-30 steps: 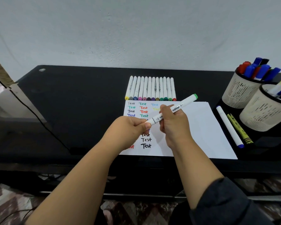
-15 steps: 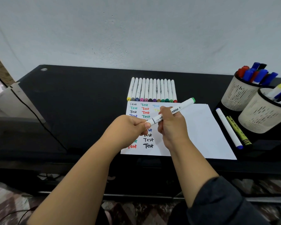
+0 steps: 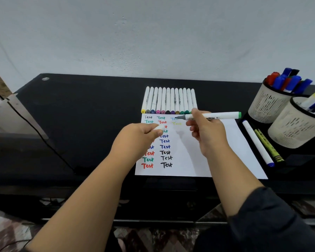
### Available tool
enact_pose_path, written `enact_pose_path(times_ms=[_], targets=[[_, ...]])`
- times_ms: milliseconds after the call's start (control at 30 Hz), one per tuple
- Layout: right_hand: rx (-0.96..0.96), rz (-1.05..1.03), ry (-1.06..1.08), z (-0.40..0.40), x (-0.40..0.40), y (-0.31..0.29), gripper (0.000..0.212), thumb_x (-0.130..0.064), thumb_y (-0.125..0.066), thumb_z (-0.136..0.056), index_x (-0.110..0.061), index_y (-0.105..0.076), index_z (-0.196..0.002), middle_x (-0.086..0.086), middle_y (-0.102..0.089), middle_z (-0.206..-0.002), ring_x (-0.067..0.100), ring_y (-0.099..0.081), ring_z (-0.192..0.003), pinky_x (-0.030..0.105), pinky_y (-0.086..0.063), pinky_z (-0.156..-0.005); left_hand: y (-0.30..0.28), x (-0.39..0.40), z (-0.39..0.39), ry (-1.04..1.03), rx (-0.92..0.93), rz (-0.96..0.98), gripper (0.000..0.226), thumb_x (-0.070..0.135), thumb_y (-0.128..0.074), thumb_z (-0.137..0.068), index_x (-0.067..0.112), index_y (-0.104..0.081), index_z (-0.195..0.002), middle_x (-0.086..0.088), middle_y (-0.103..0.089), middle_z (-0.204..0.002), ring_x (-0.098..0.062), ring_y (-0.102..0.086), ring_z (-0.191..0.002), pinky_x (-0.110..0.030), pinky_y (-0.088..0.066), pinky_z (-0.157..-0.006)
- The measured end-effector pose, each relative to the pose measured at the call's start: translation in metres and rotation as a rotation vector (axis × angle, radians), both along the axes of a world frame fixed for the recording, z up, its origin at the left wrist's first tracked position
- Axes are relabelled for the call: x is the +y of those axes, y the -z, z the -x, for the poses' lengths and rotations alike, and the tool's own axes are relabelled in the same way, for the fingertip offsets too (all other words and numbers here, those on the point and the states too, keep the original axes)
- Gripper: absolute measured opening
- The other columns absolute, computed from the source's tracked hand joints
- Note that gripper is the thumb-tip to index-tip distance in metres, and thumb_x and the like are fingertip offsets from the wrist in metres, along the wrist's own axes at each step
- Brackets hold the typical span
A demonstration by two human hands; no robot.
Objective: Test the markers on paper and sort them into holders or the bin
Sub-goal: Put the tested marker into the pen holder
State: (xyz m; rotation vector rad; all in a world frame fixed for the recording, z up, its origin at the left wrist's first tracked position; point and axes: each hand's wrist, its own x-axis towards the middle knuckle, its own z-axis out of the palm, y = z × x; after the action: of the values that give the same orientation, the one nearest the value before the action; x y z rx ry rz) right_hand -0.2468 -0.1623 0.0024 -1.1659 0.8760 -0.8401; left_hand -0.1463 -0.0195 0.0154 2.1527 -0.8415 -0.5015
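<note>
row markers (image 3: 168,100): 12 | holders (image 3: 265,106): 2 | loose markers (image 3: 256,142): 2 | paper (image 3: 225,151): 1

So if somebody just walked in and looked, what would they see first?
Probably the white paper in the middle of the black table, covered with the word "Test" in many colours. Right above it, the right hand holds an uncapped marker with a green end, while the left hand pinches its white cap. Behind the paper lies a neat row of white markers.
</note>
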Motion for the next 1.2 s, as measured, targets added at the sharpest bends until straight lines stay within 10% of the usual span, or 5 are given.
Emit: enact_pose_path(times_ms=[267,467,1200], targets=[[0.234,0.267,-0.035,-0.024,-0.031,0.004,0.025,-0.019,-0.064,-0.086,-0.016,-0.045,-0.071,0.003,-0.053,-0.059,0.004,-0.047,-0.042,0.015,-0.040,-0.045,0.005,-0.018,-0.014,0.032,-0.148,-0.097,0.042,0.048,-0.050,-0.092,0.034,-0.052,-0.132,0.010,-0.057,-0.130,0.003,-0.044,-0.078,-0.009,-0.028,-0.056],[0.312,0.307,-0.025,-0.036,-0.038,0.023,0.033,-0.015,-0.059,-0.084,-0.017,-0.034,-0.064,0.006,-0.045,-0.060,0.013,-0.043,-0.051,0.020,-0.040,-0.052,0.010,-0.022,-0.024,0.003,-0.138,-0.128,0.044,0.048,-0.049,-0.092,0.034,-0.050,-0.134,0.008,-0.053,-0.135,-0.011,-0.049,-0.120,-0.022,-0.033,-0.082],[0.336,0.416,-0.078,-0.036,-0.034,0.034,0.040,-0.013,-0.058,-0.089,-0.017,-0.029,-0.061,-0.002,-0.035,-0.056,0.009,-0.030,-0.049,0.011,-0.025,-0.041,0.017,-0.022,-0.026,-0.027,-0.125,-0.130,0.043,0.049,-0.051,-0.091,0.036,-0.050,-0.133,0.012,-0.054,-0.133,-0.008,-0.049,-0.120,-0.020,-0.032,-0.080]])
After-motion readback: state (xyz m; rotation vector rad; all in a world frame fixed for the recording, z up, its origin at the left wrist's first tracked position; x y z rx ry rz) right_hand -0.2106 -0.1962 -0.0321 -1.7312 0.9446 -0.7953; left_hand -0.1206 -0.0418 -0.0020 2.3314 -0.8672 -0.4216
